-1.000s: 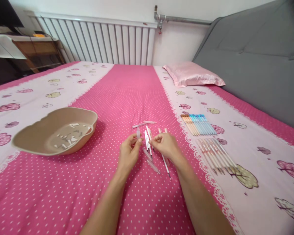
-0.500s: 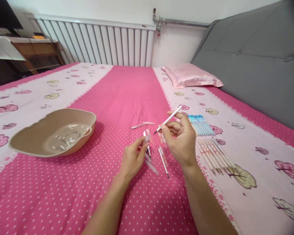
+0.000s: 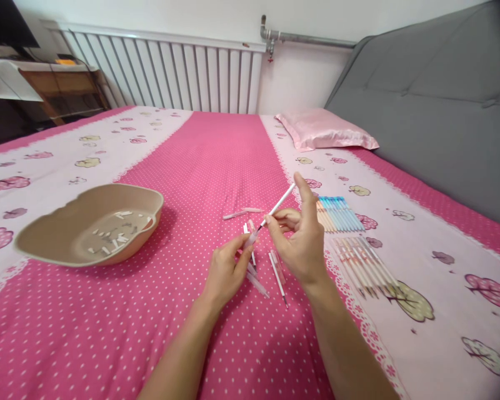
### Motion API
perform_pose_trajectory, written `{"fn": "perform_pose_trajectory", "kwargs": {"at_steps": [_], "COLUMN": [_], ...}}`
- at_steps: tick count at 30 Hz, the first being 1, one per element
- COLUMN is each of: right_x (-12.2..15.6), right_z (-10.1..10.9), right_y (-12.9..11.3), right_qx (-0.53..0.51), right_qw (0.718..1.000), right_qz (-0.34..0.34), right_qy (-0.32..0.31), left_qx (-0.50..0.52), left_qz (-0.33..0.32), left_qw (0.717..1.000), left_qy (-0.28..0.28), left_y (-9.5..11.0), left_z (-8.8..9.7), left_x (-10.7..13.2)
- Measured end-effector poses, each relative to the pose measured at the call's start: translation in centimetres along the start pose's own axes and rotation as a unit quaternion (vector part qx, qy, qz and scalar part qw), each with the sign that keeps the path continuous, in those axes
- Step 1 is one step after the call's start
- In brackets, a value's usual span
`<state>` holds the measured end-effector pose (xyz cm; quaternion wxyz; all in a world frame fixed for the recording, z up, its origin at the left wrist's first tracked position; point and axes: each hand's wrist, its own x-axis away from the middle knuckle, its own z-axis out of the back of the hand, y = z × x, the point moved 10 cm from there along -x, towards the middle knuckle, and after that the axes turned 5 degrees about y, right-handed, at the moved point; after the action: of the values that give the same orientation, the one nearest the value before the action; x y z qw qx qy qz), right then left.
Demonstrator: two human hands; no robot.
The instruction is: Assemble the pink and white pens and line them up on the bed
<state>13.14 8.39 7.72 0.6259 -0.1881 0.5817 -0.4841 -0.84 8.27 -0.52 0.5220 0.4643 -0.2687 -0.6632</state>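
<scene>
My left hand (image 3: 228, 268) is closed on a translucent pink pen barrel (image 3: 251, 239), pinched between thumb and fingers. Between thumb and fingers of my right hand (image 3: 302, 241) is a white pen refill (image 3: 280, 201), slanted down to the left. Its dark tip meets the upper end of the barrel; how far it reaches in, I cannot tell. Below and around my hands lie loose pen parts: a white refill (image 3: 278, 279), a clear barrel (image 3: 257, 284) and pink pieces (image 3: 234, 215). Some are partly hidden by my left hand.
At the left stands a beige basin (image 3: 87, 222) with small white scraps in it. On the right lie a row of blue pens (image 3: 341, 214) and a row of pale pens (image 3: 364, 264). A pink pillow (image 3: 325, 129) rests by the grey headboard (image 3: 433, 105). All lie on a pink dotted bedspread (image 3: 150, 333).
My right hand has moved left and slightly down, bringing the refill's tip to the barrel in my left hand. Its index finger has straightened upward behind the refill.
</scene>
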Motion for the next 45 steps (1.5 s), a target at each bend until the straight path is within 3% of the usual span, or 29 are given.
{"fn": "perform_pose_trajectory", "kwargs": {"at_steps": [4,13,19,26,32,36,40,42,45], "right_x": [-0.1,-0.1,-0.2,-0.1,0.3,0.7,0.9,0.6,-0.7], "right_z": [-0.7,-0.4,-0.5,-1.2,-2.6,-3.3,-3.7,-3.2,-0.5], "right_y": [-0.3,0.1,0.0,0.3,0.6,0.8,0.8,1.0,3.2], "right_qx": [-0.004,-0.007,-0.023,-0.022,0.02,0.053,0.058,0.041,0.039], "right_qw": [0.999,1.0,0.998,0.997,0.988,0.98,0.976,0.979,0.994], "right_qz": [0.009,0.0,-0.021,0.004,0.033,0.038,0.034,0.027,-0.032], "right_qy": [-0.039,-0.021,-0.061,-0.08,-0.149,-0.19,-0.209,-0.196,-0.101], "left_qx": [0.004,-0.003,0.013,0.042,0.149,0.259,0.306,0.31,0.302], "left_qz": [-0.002,-0.01,-0.004,0.002,0.046,0.084,0.099,0.103,0.123], "left_qw": [1.0,1.0,0.999,0.998,0.987,0.959,0.942,0.94,0.944], "left_qy": [-0.002,-0.029,-0.04,-0.051,-0.048,-0.074,-0.099,-0.093,-0.058], "left_y": [0.0,0.7,0.6,0.7,0.1,0.1,0.4,0.4,-0.2], "left_z": [0.0,-0.4,-0.7,-0.8,-0.9,-1.7,-2.4,-2.2,-1.3], "left_x": [0.0,0.1,0.2,0.2,0.2,0.4,0.7,0.6,0.3]}}
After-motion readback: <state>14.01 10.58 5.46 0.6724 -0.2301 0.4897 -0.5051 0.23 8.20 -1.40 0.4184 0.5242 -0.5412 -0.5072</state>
